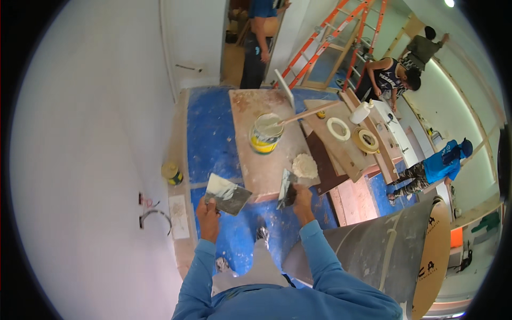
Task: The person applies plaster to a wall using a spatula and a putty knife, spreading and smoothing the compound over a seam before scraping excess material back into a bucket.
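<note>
My left hand (209, 217) grips a flat, wide putty knife (228, 194) with white putty smeared across its blade. In my right hand (303, 205) is a second putty knife (286, 188), its dark blade tilted up and edged with putty. Both blades are held apart, over the near end of a wooden board (249, 173). A round heap of cream putty (304, 166) lies on that board, just beyond my right hand. Farther back stands an open tin (265, 140) with a yellow label, and a wooden stick (309, 113) leans out of its mouth.
Left is a white wall (101, 160) with wires poking out. A small tin (172, 174) sits at its foot. Tape rolls (337, 129) and a white bottle (361, 112) lie on boards. A large grey roll (368, 248) stands right. Beyond are an orange ladder (323, 44) and several people.
</note>
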`<state>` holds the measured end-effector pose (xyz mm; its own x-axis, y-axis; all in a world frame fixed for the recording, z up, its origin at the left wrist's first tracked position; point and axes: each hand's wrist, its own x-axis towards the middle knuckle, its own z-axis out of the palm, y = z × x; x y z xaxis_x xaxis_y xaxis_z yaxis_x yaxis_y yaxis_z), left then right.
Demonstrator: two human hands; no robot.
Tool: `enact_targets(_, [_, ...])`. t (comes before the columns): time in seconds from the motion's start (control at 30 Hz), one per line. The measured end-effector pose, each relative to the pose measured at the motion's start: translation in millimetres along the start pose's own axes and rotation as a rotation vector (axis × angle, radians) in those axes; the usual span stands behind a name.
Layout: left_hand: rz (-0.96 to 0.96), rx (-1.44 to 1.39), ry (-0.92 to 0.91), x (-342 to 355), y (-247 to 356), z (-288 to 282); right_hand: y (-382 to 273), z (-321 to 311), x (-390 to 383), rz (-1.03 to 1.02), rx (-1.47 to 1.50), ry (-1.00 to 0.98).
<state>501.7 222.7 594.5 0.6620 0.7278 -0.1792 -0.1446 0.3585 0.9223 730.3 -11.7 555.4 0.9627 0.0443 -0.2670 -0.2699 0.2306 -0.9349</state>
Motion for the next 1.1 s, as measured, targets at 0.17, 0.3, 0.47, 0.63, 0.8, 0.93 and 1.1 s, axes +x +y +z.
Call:
enact_targets(0.17, [0.07,0.1,0.034,79,-19,71,-10,17,110,0.312,0.096,-0.133])
enact_targets(0.3, [0.114,0.224,0.048,137,-31,136,-19,35,213,-0.023,-0.073,0.117])
enact_targets(0.47, [0.14,0.371,0.105,204,-41,188,-51,92,309,-0.249,-0.222,-0.117])
enact_targets(0.63, [0.285,0.371,0.081,254,-63,225,-71,102,395,0.038,-0.243,-0.455])
enact_targets(0.8, [0.256,0.389,0.153,262,-71,205,-130,135,350,-0.463,-0.734,-0.695])
enact_targets(0.93, [0.187,0.386,0.186,263,-69,200,-93,133,343,-0.334,-0.717,-0.533])
enact_targets(1.1, [0.114,0.336,0.202,262,-63,205,-19,125,380,0.138,-0.114,-0.207])
